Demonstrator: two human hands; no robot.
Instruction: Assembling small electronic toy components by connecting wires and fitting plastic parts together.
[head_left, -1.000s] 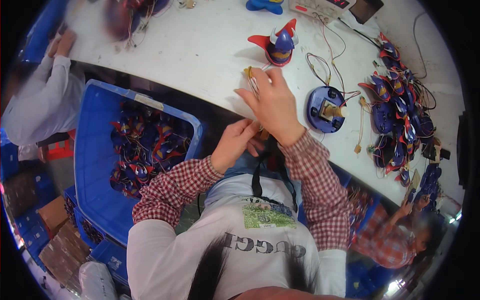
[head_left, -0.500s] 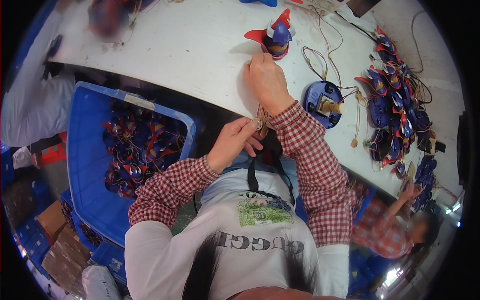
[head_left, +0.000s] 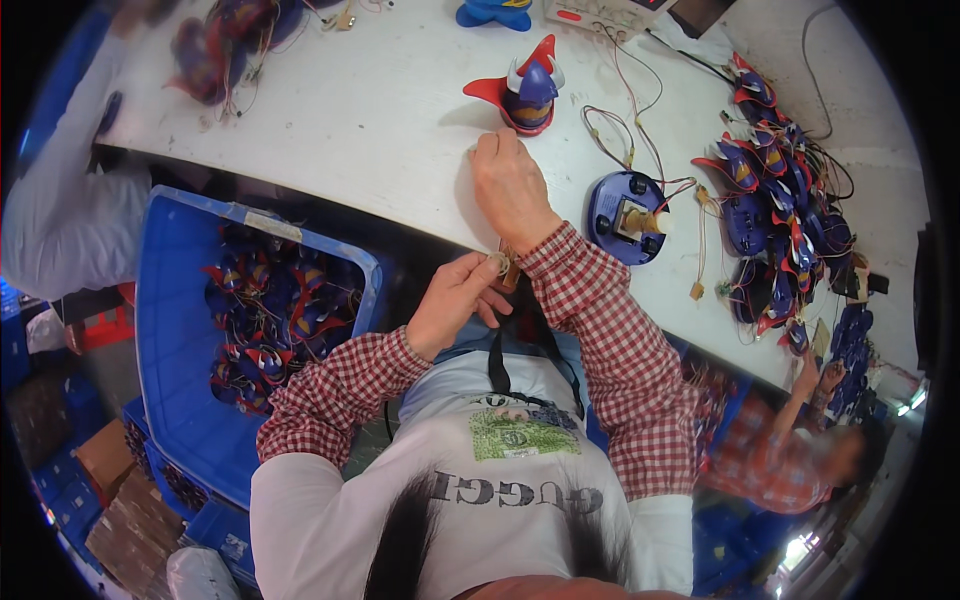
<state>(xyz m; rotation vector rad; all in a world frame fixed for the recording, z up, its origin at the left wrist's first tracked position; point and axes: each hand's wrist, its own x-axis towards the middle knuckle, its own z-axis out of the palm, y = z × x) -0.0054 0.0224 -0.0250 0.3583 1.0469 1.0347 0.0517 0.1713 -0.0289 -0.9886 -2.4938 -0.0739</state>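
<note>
My left hand point(head_left: 452, 305), just off the table's front edge, pinches a small pale round part with thin wires point(head_left: 498, 262) between thumb and fingertips. Over the edge of the white table my right hand point(head_left: 512, 190) is curled closed, back upward; whatever its fingers hold is hidden beneath it. Wires and a small brownish piece point(head_left: 511, 274) hang below its wrist. Just beyond the right fingertips stands a purple and red toy figure with white horns point(head_left: 528, 95). To the right of that hand rests an oval purple toy base point(head_left: 603, 228) with its inside parts exposed.
A blue bin point(head_left: 180, 370) of similar toy parts stands at my left. More wired toy pieces point(head_left: 790, 210) are piled along the table's right side. Loose cables point(head_left: 650, 125) run to a device point(head_left: 610, 14) at the back. A co-worker point(head_left: 765, 450) sits at the right.
The whole view has shifted slightly, so the table things appear a little lower and further left. Both hands keep nearly the same pose, the left still pinching the round part.
</note>
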